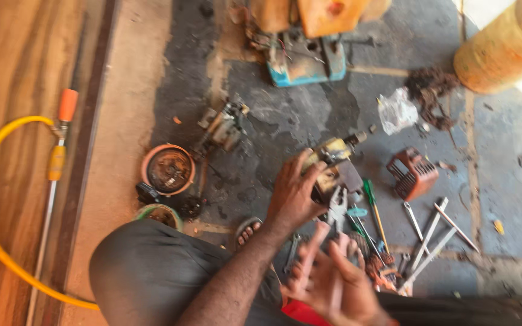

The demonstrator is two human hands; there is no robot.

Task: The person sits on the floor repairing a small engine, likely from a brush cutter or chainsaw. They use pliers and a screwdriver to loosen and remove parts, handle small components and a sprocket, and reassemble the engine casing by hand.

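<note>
My left hand (291,196) grips a small yellow and grey engine part (333,169) and holds it steady just above the dark floor. My right hand (333,284) is closed around the handles of a pair of pliers (336,211), whose jaws point up at the underside of that part. The right hand is blurred by motion. My knee in grey cloth (152,271) fills the lower middle of the view.
Loose wrenches (430,235) and screwdrivers (373,211) lie right of my hands, beside an orange plastic cover (412,175). A round rusty housing (167,170), a carburettor-like part (222,127), a blue-based machine (306,57), a plastic bag (397,110), a yellow hose with lance (55,163) and an orange drum (502,48) surround the spot.
</note>
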